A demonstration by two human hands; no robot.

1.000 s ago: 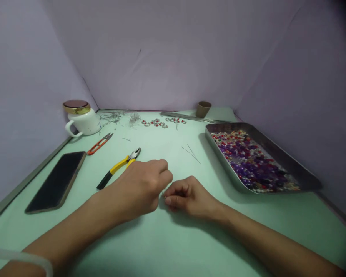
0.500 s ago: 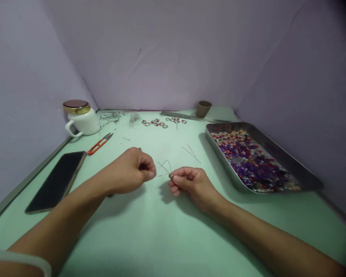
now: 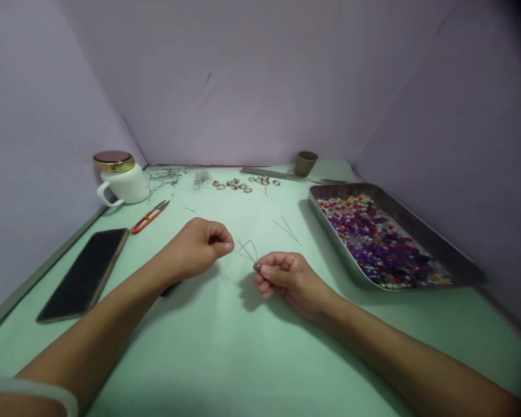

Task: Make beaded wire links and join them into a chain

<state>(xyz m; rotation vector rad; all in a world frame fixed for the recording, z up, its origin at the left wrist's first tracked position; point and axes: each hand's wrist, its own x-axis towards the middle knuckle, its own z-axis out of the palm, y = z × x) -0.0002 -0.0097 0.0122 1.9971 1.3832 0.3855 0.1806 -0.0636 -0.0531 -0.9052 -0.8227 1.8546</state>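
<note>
My right hand (image 3: 286, 279) is closed in a pinch on a small bent piece of thin wire (image 3: 250, 250), whose loop and loose ends stand up from the fingertips. A small shiny bit, perhaps a bead, shows at the pinch. To its left, my left hand (image 3: 203, 248) is closed, thumb against forefinger, on a fine strand that runs across to the right fingertips. Both hands are held just above the green table top (image 3: 243, 359). Two loose wires (image 3: 289, 231) lie beyond my right hand. A dark object (image 3: 170, 289) is mostly hidden under my left wrist.
A metal tray (image 3: 342, 255) of mixed beads stands on the right. On the left are a phone (image 3: 84, 275), orange thread snips (image 3: 150, 218) and a lidded white mug (image 3: 128, 184). Red-and-clear beaded pieces (image 3: 233, 184), wire scraps (image 3: 169, 175), long wires (image 3: 286, 175) and a brown cup (image 3: 306, 164) are behind.
My left hand has risen slightly, and the strand between the hands now slants up to its fingertips. My right hand has barely moved and keeps its pinch.
</note>
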